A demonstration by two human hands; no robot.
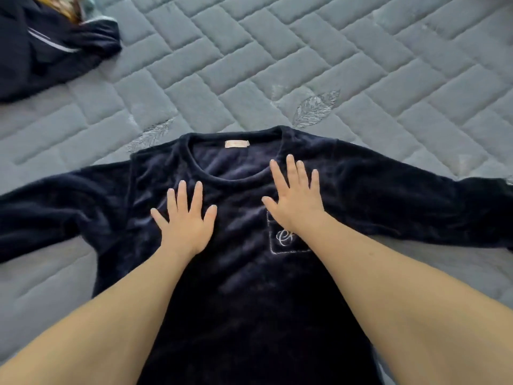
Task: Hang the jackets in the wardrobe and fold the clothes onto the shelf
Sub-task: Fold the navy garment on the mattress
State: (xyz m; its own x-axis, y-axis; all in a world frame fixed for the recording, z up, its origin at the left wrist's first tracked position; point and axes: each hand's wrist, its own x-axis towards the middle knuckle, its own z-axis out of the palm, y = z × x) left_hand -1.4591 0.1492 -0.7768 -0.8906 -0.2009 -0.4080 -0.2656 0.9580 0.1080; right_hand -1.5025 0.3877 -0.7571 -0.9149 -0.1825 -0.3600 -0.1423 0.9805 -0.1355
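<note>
A dark navy velvet top (244, 287) lies flat and face up on the grey quilted bed cover, neck away from me, both sleeves spread out to the sides. It has a pink neck label and an embroidered chest pocket (286, 240). My left hand (186, 220) rests flat on the chest left of the neckline, fingers spread and straight. My right hand (295, 194) lies flat on the chest just above the pocket, fingers straight. Neither hand grips the fabric.
The grey quilted bed cover (333, 65) fills the view. A second dark navy garment (47, 48) with a thin white stripe lies crumpled at the far left corner, with a bit of yellow patterned fabric (70, 8) behind it.
</note>
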